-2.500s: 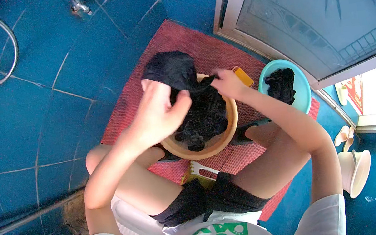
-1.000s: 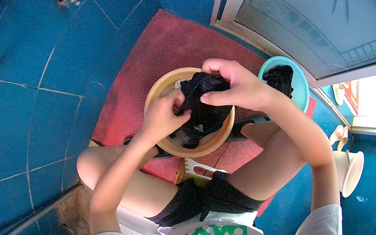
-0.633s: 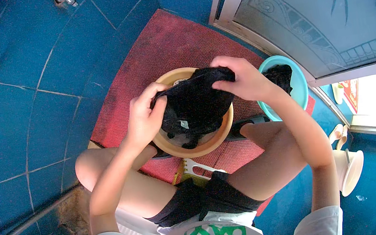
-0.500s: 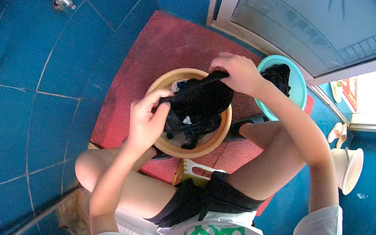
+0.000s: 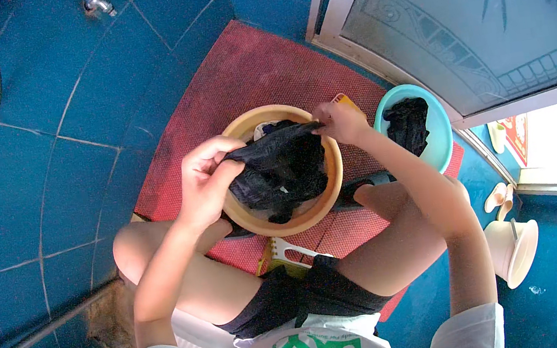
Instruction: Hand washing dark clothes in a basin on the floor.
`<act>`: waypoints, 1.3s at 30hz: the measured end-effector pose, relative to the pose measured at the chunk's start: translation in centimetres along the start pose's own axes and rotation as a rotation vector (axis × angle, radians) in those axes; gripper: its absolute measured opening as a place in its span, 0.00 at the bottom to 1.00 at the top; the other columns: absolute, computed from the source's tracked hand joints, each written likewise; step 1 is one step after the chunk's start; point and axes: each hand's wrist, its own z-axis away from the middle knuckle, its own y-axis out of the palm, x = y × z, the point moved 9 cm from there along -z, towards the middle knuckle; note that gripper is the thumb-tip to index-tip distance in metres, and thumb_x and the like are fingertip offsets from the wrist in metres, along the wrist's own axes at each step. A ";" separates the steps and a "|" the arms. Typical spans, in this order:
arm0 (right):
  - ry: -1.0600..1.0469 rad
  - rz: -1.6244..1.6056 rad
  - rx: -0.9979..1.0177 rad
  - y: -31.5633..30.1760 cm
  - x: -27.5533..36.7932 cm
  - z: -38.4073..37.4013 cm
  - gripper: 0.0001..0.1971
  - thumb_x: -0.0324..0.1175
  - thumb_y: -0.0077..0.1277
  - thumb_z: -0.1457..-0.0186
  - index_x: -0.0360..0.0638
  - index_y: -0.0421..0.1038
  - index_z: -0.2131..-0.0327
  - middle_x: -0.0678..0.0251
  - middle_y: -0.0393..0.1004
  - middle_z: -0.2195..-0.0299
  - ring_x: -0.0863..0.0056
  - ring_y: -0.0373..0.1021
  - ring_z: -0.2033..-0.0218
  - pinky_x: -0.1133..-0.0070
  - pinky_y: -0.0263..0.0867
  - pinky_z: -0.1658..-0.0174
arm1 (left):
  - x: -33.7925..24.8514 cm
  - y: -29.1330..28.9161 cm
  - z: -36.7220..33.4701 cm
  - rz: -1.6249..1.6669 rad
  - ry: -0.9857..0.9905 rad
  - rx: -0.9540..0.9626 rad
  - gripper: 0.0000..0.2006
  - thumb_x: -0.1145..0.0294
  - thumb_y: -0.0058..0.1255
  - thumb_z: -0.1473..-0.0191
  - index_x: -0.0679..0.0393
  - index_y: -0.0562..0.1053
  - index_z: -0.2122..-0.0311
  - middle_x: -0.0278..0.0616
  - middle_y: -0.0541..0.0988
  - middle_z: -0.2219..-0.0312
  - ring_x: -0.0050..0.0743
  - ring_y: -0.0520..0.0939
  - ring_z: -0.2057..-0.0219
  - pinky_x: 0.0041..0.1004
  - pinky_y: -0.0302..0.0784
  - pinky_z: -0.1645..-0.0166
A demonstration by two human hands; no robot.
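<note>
A wet-looking black garment (image 5: 284, 162) is stretched by its upper edge between my two hands over a tan basin (image 5: 338, 183). My left hand (image 5: 206, 177) pinches its left end near the basin's left rim. At the other end, my right hand (image 5: 343, 123) grips the edge above the basin's right rim. The garment's lower part hangs into the basin among other dark cloth, and its exact kind cannot be made out. A bit of pale cloth (image 5: 261, 131) shows behind it.
Right of the tan basin stands a light-blue basin (image 5: 442, 144) holding dark cloth (image 5: 408, 126). A yellow object (image 5: 346, 101) lies behind my right hand. Between my legs is a white-and-yellow item with a handle (image 5: 281, 250). A red mat (image 5: 209, 84) covers the floor; a frosted door (image 5: 463, 20) stands right.
Both hands have lowered slightly, and the garment's edge has dropped nearer the basin. My right hand has shifted a little left and nearer, uncovering the yellow object behind it.
</note>
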 end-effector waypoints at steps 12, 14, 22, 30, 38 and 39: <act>0.345 -0.759 0.560 9.6 0.5 4.4 0.31 0.48 0.56 0.58 0.41 0.57 0.54 0.69 0.69 0.69 0.78 0.66 0.65 0.77 0.61 0.62 | 1.1 0.4 0.5 0.450 -0.154 -0.005 0.09 0.84 0.42 0.59 0.65 0.68 0.68 0.38 0.74 0.71 0.19 0.74 0.70 0.19 0.69 0.64; 0.351 -0.778 0.579 10.7 0.2 4.7 0.37 0.47 0.57 0.60 0.43 0.51 0.49 0.68 0.68 0.66 0.77 0.65 0.63 0.75 0.60 0.60 | 1.4 0.8 0.5 0.484 -0.171 0.002 0.09 0.84 0.42 0.60 0.65 0.68 0.68 0.38 0.73 0.72 0.20 0.74 0.70 0.19 0.69 0.64; 0.560 -1.019 0.339 9.8 1.3 5.6 0.21 0.43 0.52 0.54 0.42 0.61 0.60 0.67 0.68 0.64 0.77 0.65 0.63 0.75 0.61 0.58 | 1.5 0.0 0.0 0.527 -0.209 -0.030 0.10 0.77 0.42 0.60 0.63 0.66 0.67 0.39 0.72 0.71 0.25 0.72 0.67 0.25 0.68 0.60; 0.631 -0.998 0.270 3.8 -1.5 4.0 0.23 0.38 0.49 0.54 0.39 0.58 0.55 0.67 0.66 0.69 0.79 0.63 0.73 0.77 0.69 0.68 | 5.5 -8.9 0.3 0.663 -0.484 -0.542 0.12 0.66 0.39 0.54 0.59 0.69 0.65 0.40 0.74 0.68 0.36 0.74 0.65 0.34 0.68 0.57; 0.340 -0.853 0.036 -4.7 -1.9 5.1 0.09 0.26 0.44 0.54 0.41 0.63 0.65 0.71 0.65 0.70 0.83 0.65 0.69 0.84 0.66 0.67 | 4.0 -12.7 0.6 0.234 -0.280 -0.591 0.09 0.77 0.40 0.55 0.59 0.70 0.67 0.33 0.73 0.75 0.20 0.73 0.74 0.21 0.69 0.69; 0.222 -0.705 0.035 -5.8 -1.3 5.2 0.09 0.22 0.43 0.57 0.40 0.64 0.67 0.71 0.65 0.69 0.83 0.64 0.68 0.84 0.64 0.64 | 3.7 -13.3 1.1 -0.014 -0.362 -0.591 0.08 0.77 0.41 0.55 0.59 0.71 0.68 0.32 0.73 0.77 0.20 0.72 0.77 0.21 0.68 0.72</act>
